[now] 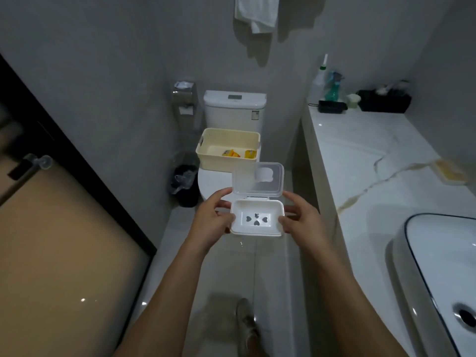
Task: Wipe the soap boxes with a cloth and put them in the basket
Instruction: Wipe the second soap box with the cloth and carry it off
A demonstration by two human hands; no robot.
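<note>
A white soap box [257, 218] with heart-shaped drain holes is held in front of me, its clear lid [258, 180] swung open and standing up at the far side. My left hand [211, 217] grips the box's left edge and my right hand [300, 217] grips its right edge. Beyond it, a cream basket [227, 145] sits on the closed toilet lid with yellow and orange packets inside. A yellow cloth [450, 170] lies on the marble counter at the right.
The marble counter [365, 161] runs along the right with a white basin [443, 269] near me and bottles and a black tray at its far end. A black bin [186, 184] stands left of the toilet. A white towel [257, 11] hangs on the wall.
</note>
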